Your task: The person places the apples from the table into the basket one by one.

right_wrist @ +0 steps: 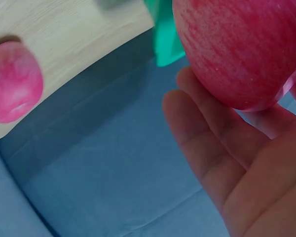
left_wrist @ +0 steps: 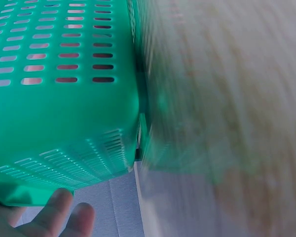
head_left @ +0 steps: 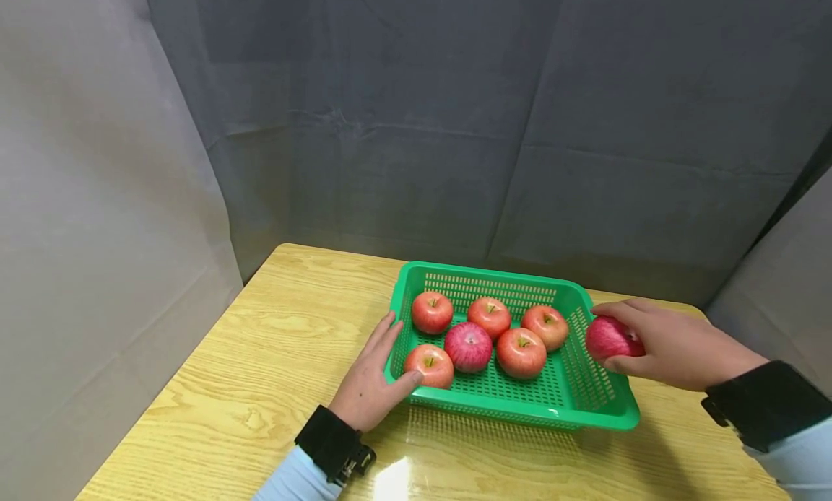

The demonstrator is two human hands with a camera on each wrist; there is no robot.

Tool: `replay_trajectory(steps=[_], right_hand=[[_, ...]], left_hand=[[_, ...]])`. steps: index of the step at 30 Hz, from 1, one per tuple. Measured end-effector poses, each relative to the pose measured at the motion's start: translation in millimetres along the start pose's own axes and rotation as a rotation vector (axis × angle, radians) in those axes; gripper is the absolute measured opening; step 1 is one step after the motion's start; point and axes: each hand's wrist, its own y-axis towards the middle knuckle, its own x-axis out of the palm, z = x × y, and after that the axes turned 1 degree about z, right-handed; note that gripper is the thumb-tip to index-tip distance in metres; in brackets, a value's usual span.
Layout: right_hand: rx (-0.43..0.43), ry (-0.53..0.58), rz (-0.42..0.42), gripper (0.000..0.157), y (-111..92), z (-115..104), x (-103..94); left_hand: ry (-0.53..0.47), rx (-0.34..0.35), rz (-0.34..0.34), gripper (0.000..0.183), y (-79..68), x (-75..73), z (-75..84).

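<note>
A green plastic basket [head_left: 494, 407] stands on the table with several red apples inside, among them a darker pink-red apple [head_left: 468, 347] in the middle. My left hand [head_left: 372, 385] rests at its near left corner, fingers fairly straight along the left rim and thumb over the front rim beside a paler apple [head_left: 430, 366]. In the left wrist view the fingertips [left_wrist: 60, 200] show by the basket's wall [left_wrist: 64, 113]. My right hand [head_left: 676, 346] holds a deep-red apple [head_left: 609, 339] between thumb and fingers at the basket's right rim; this apple [right_wrist: 241, 49] looms large in the right wrist view.
Another pink-red apple [right_wrist: 15, 81] lies near the table's edge in the right wrist view, hidden in the head view. The wooden table [head_left: 240, 364] extends left of the basket. Grey cloth [head_left: 390, 183] hangs behind the table, with paler cloth [head_left: 97, 234] at the left.
</note>
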Motion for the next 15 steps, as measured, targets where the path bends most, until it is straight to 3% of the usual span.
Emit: replay_trajectory(steps=[6,15], right_hand=[[-0.059,-0.004,-0.012,0.066,12.3,-15.3,4.4],[-0.124,-0.011,-0.058,0.073,28.5,-37.2,15.1]], left_hand=[[-0.011,0.002,-0.001,0.076,0.7,-0.6,0.7],[-0.015,0.002,-0.005,0.075,-0.1,0.1,-0.9]])
